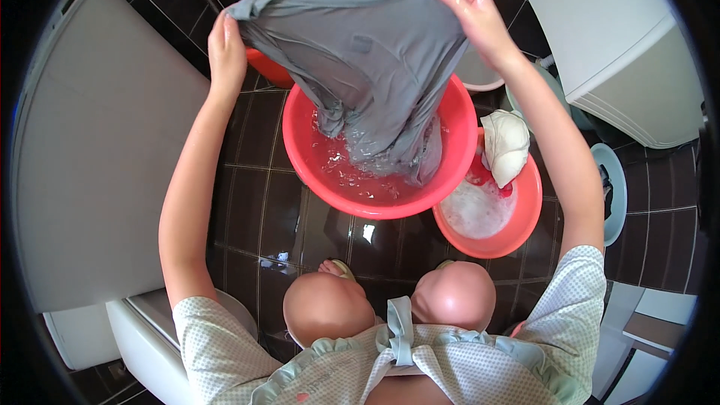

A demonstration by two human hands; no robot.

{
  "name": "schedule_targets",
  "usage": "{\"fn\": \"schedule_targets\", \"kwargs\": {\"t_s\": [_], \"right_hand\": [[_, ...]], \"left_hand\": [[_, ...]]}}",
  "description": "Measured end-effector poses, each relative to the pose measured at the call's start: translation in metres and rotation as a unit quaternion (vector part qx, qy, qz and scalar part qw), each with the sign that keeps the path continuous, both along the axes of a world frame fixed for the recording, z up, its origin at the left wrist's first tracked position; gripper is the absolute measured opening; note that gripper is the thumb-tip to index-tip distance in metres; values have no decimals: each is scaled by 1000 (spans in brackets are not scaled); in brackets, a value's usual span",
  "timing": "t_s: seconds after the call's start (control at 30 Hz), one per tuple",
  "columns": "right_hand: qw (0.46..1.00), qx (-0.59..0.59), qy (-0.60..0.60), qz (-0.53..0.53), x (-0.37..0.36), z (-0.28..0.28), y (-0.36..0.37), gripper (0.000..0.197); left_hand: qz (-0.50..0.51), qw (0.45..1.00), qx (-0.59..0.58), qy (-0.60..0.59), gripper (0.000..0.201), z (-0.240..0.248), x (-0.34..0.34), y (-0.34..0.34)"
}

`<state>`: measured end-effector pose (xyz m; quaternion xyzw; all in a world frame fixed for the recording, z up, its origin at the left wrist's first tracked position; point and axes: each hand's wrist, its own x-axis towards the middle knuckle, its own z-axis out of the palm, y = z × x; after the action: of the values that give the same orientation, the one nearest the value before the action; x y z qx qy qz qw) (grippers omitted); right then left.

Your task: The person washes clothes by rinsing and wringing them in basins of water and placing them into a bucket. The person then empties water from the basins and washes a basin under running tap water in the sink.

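Above dark floor tiles [281, 206], a grey cloth [375, 60] hangs into the water [334, 166] of a big pink basin [369, 211]; a smaller basin [523, 232] holds suds [478, 210]; the person's left hand [226, 56] and right hand [478, 19] grip the cloth's top edge

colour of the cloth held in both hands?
Grey cloth, seen best in the head view.

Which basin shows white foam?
The small coral basin, right of the large pink basin: only it shows white foam; the large one shows water and gray cloth.
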<state>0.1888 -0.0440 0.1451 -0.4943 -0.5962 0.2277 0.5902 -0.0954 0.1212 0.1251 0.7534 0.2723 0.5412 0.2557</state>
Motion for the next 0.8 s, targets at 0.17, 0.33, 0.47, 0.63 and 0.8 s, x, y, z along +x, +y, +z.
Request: {"fn": "schedule_targets", "kwargs": {"t_s": [0.17, 0.33, 0.47, 0.63, 0.8], "right_hand": [[997, 23, 62, 47, -5, 57, -7, 14], [988, -136, -62, 43, 11, 44, -10, 33], [940, -137, -313, -18, 36, -27, 0, 27], [963, -105, -240, 60, 39, -72, -5, 27], [997, -76, -17, 19, 58, -77, -4, 24]], "left_hand": [[-81, 939, -277, -185, 29, 48, 2, -18], [-96, 966, -229, -66, 29, 32, -7, -11], [-112, 942, -314, -36, 25, 9, 17, -30], [-138, 939, -314, 29, 24, -4, 27, -29], [-102, 948, -296, 52, 27, -2, 29, -26]]}}
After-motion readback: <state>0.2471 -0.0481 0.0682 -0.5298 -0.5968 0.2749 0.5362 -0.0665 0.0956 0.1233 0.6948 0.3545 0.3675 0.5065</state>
